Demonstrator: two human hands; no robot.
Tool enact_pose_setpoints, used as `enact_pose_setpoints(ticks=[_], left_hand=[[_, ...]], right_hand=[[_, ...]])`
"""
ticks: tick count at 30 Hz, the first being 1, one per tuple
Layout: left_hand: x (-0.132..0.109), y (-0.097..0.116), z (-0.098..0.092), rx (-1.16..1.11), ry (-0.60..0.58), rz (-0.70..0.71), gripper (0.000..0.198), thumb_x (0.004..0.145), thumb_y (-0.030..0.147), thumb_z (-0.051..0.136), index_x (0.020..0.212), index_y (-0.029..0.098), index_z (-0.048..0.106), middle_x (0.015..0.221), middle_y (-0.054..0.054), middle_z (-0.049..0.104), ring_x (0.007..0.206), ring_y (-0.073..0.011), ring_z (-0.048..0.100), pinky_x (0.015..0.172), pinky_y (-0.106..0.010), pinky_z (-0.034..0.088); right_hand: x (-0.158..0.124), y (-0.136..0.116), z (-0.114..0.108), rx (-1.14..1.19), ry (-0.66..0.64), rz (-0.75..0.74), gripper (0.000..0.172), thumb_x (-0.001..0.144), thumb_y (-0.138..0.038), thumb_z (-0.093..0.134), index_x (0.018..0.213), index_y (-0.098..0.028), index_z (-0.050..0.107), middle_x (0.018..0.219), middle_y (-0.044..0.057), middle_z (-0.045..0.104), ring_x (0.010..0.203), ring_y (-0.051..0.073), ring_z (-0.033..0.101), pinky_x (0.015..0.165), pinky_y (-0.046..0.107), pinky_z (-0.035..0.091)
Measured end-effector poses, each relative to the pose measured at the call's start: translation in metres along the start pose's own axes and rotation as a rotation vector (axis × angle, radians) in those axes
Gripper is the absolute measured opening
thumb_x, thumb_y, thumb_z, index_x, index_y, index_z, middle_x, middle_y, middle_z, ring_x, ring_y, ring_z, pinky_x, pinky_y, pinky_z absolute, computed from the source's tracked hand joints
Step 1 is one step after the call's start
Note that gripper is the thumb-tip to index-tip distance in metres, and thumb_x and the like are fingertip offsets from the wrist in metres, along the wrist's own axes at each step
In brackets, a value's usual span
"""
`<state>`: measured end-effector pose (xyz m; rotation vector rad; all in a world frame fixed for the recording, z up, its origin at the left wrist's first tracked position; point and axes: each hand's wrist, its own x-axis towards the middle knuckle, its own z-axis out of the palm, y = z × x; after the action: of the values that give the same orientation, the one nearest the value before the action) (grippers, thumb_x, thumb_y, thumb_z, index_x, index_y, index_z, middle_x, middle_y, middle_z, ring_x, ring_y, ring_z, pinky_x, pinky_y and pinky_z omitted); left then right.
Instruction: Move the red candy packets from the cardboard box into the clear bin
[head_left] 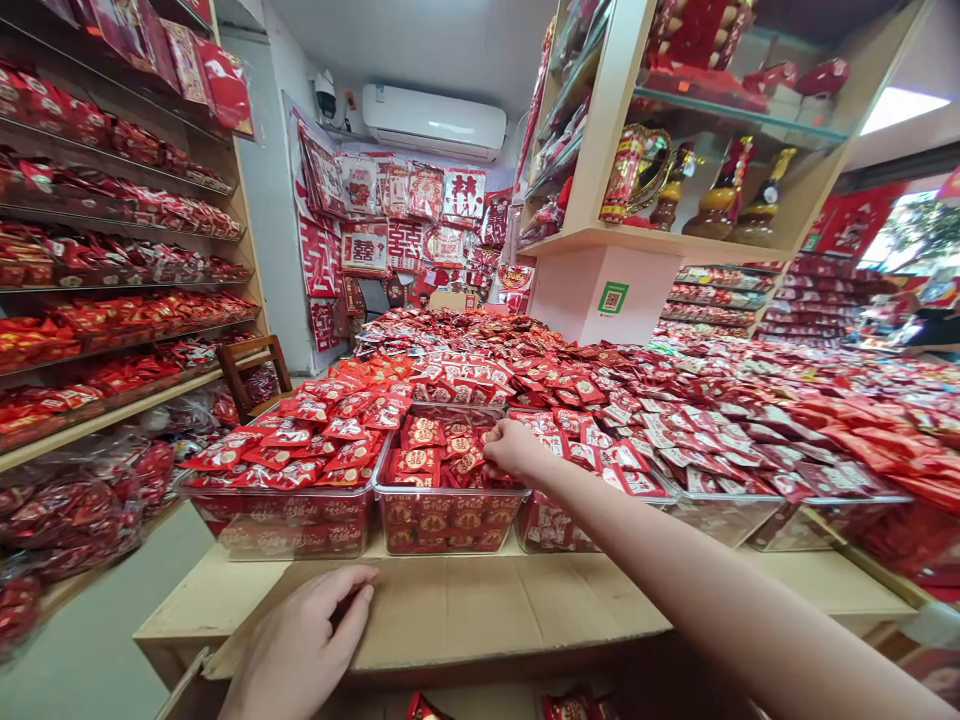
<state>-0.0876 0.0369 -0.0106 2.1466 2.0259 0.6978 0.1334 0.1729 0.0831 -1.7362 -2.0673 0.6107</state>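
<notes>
My right hand [514,450] reaches into the middle clear plastic bin [442,525], at its right side. Its fingers are closed, the tips at a small red packet [466,465] with gold print; the grip itself is partly hidden. Several like packets lie in rows in this bin. Low on the left, my left hand [307,635] lies over the flap of a cardboard box [465,610], thumb and forefinger apart, with nothing visible between them. Inside the box, at the bottom edge of the view, a few red packets [570,705] show.
A heaped bin of red packets [300,440] stands to the left, with more bins [720,510] to the right, all on a wooden ledge [195,595]. Packed shelves [112,240] line the left wall beside a wooden chair [255,370]. A display cabinet [592,225] overhangs the back right.
</notes>
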Motion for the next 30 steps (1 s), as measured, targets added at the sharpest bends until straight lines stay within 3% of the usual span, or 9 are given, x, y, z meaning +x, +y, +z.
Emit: enact_pose_setpoints(ticks=[6, 13, 22, 24, 27, 28, 30], left_hand=[[-0.001, -0.004, 0.002, -0.003, -0.046, -0.035, 0.028, 0.081, 0.039, 0.039, 0.095, 0.028, 0.061, 0.102, 0.002, 0.069, 0.093, -0.0199, 0.062, 0.079, -0.031, 0.048], [0.000, -0.003, 0.001, 0.013, -0.015, -0.012, 0.027, 0.080, 0.039, 0.040, 0.092, 0.029, 0.063, 0.098, 0.003, 0.070, 0.090, -0.0197, 0.064, 0.076, -0.029, 0.050], [0.000, -0.006, 0.002, 0.026, 0.029, 0.039, 0.026, 0.079, 0.040, 0.043, 0.090, 0.029, 0.064, 0.094, 0.004, 0.072, 0.087, -0.0188, 0.066, 0.072, -0.025, 0.051], [0.000, -0.008, 0.004, 0.024, 0.036, 0.038, 0.026, 0.079, 0.040, 0.043, 0.090, 0.029, 0.064, 0.094, 0.004, 0.072, 0.087, -0.0185, 0.066, 0.072, -0.025, 0.052], [0.002, -0.013, 0.008, 0.006, 0.045, 0.051, 0.025, 0.079, 0.039, 0.045, 0.091, 0.029, 0.064, 0.095, 0.003, 0.072, 0.086, -0.0178, 0.066, 0.072, -0.024, 0.052], [0.003, -0.015, 0.009, -0.002, 0.051, 0.062, 0.024, 0.079, 0.039, 0.046, 0.091, 0.029, 0.064, 0.094, 0.003, 0.072, 0.086, -0.0176, 0.066, 0.072, -0.023, 0.052], [0.002, -0.021, 0.011, -0.023, 0.099, 0.087, 0.021, 0.078, 0.037, 0.049, 0.090, 0.029, 0.064, 0.093, 0.003, 0.072, 0.085, -0.0177, 0.066, 0.072, -0.023, 0.052]], right_hand=[[-0.007, -0.009, -0.004, -0.246, 0.000, -0.022, 0.013, 0.067, -0.010, 0.055, 0.078, -0.009, 0.062, 0.082, 0.012, 0.066, 0.077, 0.021, 0.062, 0.064, 0.026, 0.046], [-0.018, -0.018, -0.001, -0.504, -0.088, -0.078, 0.020, 0.078, -0.022, 0.055, 0.094, -0.010, 0.059, 0.099, 0.010, 0.063, 0.090, 0.018, 0.059, 0.076, 0.034, 0.047], [-0.010, -0.022, -0.003, -0.627, -0.105, -0.219, 0.019, 0.065, -0.011, 0.055, 0.079, -0.008, 0.067, 0.086, 0.019, 0.066, 0.083, 0.029, 0.062, 0.068, 0.031, 0.046], [-0.022, -0.024, -0.009, -0.610, -0.019, -0.230, 0.024, 0.072, -0.014, 0.048, 0.088, -0.008, 0.065, 0.090, 0.019, 0.065, 0.083, 0.028, 0.061, 0.064, 0.033, 0.045], [-0.062, -0.023, -0.016, -0.553, 0.058, -0.307, 0.027, 0.079, -0.019, 0.039, 0.093, -0.013, 0.062, 0.087, 0.013, 0.066, 0.078, 0.023, 0.061, 0.061, 0.030, 0.043], [-0.080, -0.020, -0.014, -0.506, 0.012, -0.367, 0.025, 0.079, -0.023, 0.041, 0.089, -0.016, 0.062, 0.081, 0.009, 0.067, 0.072, 0.020, 0.061, 0.058, 0.027, 0.042], [-0.118, -0.010, -0.004, -0.279, -0.276, -0.543, 0.020, 0.079, -0.027, 0.046, 0.079, -0.017, 0.063, 0.069, 0.003, 0.065, 0.058, 0.014, 0.058, 0.050, 0.022, 0.039]])
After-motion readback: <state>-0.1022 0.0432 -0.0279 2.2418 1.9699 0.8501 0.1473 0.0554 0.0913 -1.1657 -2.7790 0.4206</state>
